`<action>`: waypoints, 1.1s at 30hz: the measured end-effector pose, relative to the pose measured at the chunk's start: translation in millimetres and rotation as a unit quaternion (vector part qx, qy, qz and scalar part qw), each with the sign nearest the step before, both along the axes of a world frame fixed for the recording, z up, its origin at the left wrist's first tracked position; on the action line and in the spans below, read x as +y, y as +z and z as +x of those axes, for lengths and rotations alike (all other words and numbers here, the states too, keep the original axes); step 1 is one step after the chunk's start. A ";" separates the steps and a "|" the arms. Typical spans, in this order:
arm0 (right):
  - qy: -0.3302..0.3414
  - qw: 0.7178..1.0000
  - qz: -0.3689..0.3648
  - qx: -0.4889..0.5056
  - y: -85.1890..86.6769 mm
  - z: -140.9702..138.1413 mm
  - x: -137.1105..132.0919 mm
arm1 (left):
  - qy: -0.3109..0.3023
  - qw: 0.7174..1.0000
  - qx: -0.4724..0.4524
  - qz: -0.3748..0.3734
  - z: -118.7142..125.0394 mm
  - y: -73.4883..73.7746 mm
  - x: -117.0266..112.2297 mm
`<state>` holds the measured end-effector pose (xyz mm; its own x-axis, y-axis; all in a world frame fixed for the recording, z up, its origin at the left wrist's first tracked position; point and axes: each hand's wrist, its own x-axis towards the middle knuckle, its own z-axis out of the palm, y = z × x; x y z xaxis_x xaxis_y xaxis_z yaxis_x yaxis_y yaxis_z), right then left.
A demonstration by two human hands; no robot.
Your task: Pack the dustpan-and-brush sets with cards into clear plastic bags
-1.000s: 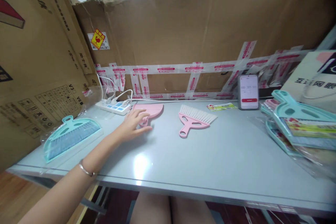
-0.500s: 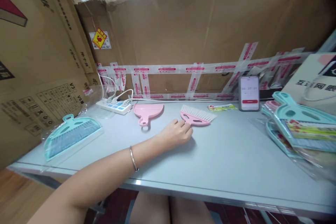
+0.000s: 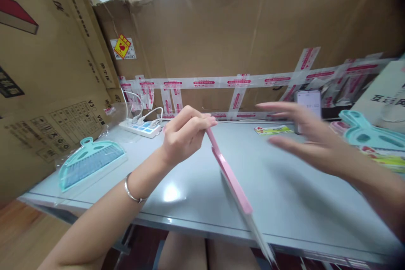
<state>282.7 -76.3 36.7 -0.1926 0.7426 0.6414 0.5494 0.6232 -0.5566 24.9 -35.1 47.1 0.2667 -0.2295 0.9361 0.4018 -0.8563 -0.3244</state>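
My left hand point(image 3: 187, 134), with a silver bangle at the wrist, pinches the handle end of a pink hand brush point(image 3: 232, 179). The brush is lifted off the table and seen edge-on, its white bristles pointing down toward the table's front edge. My right hand point(image 3: 303, 137) is up over the right side of the table, blurred, with thumb and fingers apart and nothing in it. It partly covers a phone point(image 3: 308, 101). The pink dustpan seen earlier is now mostly hidden behind my left hand.
On the left lies a wrapped teal dustpan-and-brush set point(image 3: 91, 164). A white power strip point(image 3: 141, 128) with plugs stands at the back. More teal sets point(image 3: 363, 133) are piled at the right. A colourful card point(image 3: 274, 130) lies near the phone. Large cardboard point(image 3: 202, 38) walls the back.
My left hand has raised the pink brush off the table, drawn it closer and turned it bristles-down. My right hand has come into view from the right.
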 end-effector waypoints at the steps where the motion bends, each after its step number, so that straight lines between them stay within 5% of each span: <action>1: 0.072 0.996 -0.053 -0.022 -0.8 -16.4 10.8 | -0.017 1.000 -0.012 -0.003 3.7 2.6 -2.4; 4: 0.270 0.929 -0.254 -0.008 -10.3 -57.6 37.2 | -0.055 0.997 -0.050 -0.030 10.2 5.7 -3.6; 6: 0.338 0.873 -0.348 0.041 -21.8 -71.4 46.2 | -0.075 0.992 -0.072 -0.076 7.1 2.5 3.7; 10: 0.287 0.857 -0.369 0.217 -44.9 -76.2 48.3 | -0.054 0.948 -0.024 -0.312 -26.2 -16.5 35.4; 13: 0.173 0.873 -0.336 0.309 -55.6 -77.2 46.9 | 0.124 0.849 0.072 -0.509 -66.6 -31.6 57.1; 16: 0.112 0.882 -0.301 0.345 -61.7 -80.2 47.2 | 0.369 0.689 0.209 -0.588 -95.0 -36.3 62.3; 18: 0.097 0.888 -0.286 0.346 -63.7 -81.3 47.1 | 0.427 0.595 0.248 -0.634 -98.4 -35.1 57.9; 20: 0.080 0.899 -0.267 0.338 -64.1 -80.9 46.3 | 0.391 0.542 0.269 -0.693 -91.9 -34.7 52.6; 22: 0.071 0.904 -0.258 0.334 -63.5 -79.0 45.5 | 0.329 0.531 0.273 -0.731 -83.0 -37.2 50.5; 27: 0.055 0.896 -0.244 0.368 -60.5 -70.2 50.1 | 0.285 0.579 0.241 -0.725 -85.6 -44.0 60.0; 31: 0.036 0.887 -0.221 0.404 -57.8 -59.4 59.7 | 0.305 0.620 0.209 -0.692 -108.4 -32.8 62.8; 33: 0.031 0.889 -0.200 0.411 -56.2 -53.8 63.7 | 0.268 0.645 0.200 -0.687 -119.1 -24.0 60.7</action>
<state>228.9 -12.6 -19.5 0.1710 0.9472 0.2713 -0.1731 0.2999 -0.9381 -94.2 25.6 23.2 0.2463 0.9691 -0.0098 0.8793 -0.2192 0.4229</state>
